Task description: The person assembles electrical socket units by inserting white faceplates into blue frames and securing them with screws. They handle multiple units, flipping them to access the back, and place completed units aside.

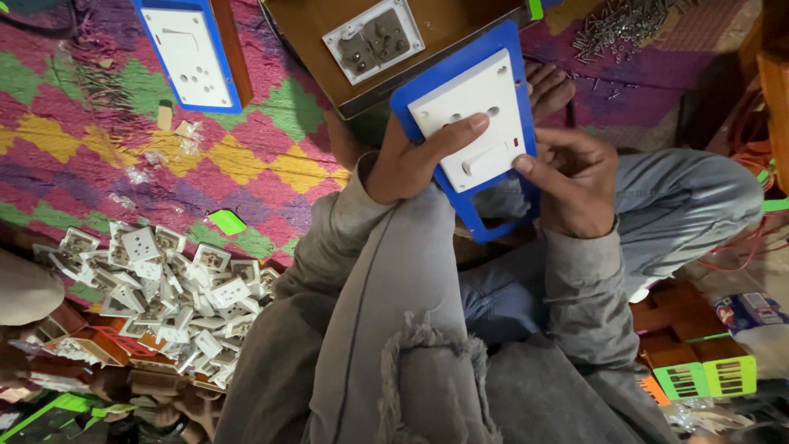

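Left hand (404,168): clasps the blue plate (485,222) from its left edge, fingers laid across the white face, index finger resting by the socket holes.
Right hand (579,185): grips the plate's right edge, thumb pressing on the white socket module (485,123) near its small red light.
Grip state: both hands are closed on the same piece; neither is free.
Held thing: a flat blue plastic frame with a white switch-and-socket module set into it, and an open rectangular window below the module.
Where it lies: lifted above the person's lap and crossed legs, tilted, between the two hands, off the rug.
How it will handle: likely light and stiff, smooth enough to slip; the thin frame around the open window looks the weakest part. The outer blue edges seem the safest hold, as now.
Just beyond: a brown wooden board (312,33) carrying a grey socket back (374,37), near the rug's far edge.
Far left corner: a second blue plate with a white socket (189,53).
Near left edge: a heap of white socket modules (164,288) on the patterned rug (123,156).
Far right corner: a scatter of screws (620,25).
Near right: green plastic parts (707,378).
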The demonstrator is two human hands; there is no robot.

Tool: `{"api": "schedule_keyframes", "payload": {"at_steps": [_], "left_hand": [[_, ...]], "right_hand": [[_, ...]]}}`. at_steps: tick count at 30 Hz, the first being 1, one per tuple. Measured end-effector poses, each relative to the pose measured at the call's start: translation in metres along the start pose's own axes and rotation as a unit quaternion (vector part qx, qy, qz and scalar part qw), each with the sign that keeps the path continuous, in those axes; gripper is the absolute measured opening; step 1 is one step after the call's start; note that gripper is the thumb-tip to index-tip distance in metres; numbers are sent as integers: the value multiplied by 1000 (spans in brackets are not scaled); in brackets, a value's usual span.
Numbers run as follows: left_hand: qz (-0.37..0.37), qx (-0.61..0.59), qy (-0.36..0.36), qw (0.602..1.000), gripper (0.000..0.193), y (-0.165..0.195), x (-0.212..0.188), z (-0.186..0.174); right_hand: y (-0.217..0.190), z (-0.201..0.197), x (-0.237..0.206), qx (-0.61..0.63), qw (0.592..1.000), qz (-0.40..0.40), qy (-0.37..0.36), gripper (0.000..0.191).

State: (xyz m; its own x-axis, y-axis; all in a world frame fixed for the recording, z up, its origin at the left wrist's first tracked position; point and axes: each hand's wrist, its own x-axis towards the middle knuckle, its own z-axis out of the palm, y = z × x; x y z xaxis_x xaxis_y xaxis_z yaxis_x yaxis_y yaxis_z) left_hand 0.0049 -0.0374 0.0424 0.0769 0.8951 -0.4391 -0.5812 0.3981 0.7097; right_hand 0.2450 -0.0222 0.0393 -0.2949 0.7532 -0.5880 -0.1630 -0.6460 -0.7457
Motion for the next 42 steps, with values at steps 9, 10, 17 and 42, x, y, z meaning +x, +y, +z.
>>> {"api": "schedule_keyframes", "payload": {"at_steps": [9, 10, 17, 42], "left_hand": [[91, 83, 97, 988, 27, -54, -1, -28], [154, 202, 113, 961, 24, -61, 2, -35], [230, 190, 190, 935, 70, -34, 7, -27], [307, 643, -264, 650, 88, 99, 30, -9]], "right_hand": [[-24, 26, -5, -97, 995, -3, 20, 28], [-30, 27, -7, -178, 984, -6, 19, 26], [-56, 20, -12, -318, 945, -68, 45, 21], [-149, -35, 2, -453, 851, -256, 75, 10]]}}
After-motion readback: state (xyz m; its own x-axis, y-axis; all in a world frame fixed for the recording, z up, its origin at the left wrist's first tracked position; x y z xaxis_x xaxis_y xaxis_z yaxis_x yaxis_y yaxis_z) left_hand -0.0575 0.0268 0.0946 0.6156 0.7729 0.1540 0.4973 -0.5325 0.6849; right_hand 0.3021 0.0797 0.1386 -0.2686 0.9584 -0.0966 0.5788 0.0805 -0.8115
